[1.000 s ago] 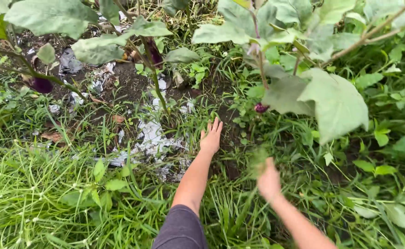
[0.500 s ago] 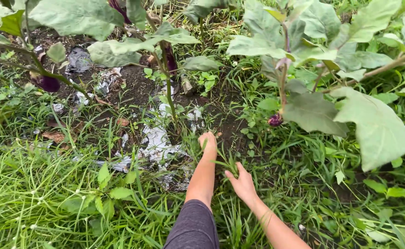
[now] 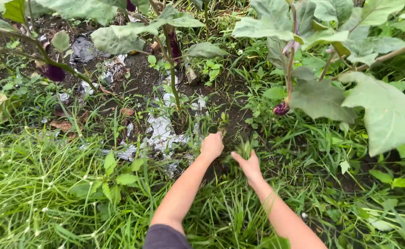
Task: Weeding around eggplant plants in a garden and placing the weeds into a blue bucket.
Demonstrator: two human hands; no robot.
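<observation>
Currently my left hand (image 3: 211, 145) is clenched on a tuft of grass (image 3: 210, 123) at the foot of the eggplant stem (image 3: 173, 87). My right hand (image 3: 248, 164) is cupped, fingers loosely spread around a second clump of grass (image 3: 245, 148) just beside the left grip; I cannot tell whether it has closed on the blades. Bare dark soil (image 3: 232, 121) shows directly ahead of both hands, which I judge as the cleared part. Torn silver mulch sheet (image 3: 158, 131) lies left of the grip. Dense grass (image 3: 41, 184) on both sides remains uncleared, so most of the weeding is left.
</observation>
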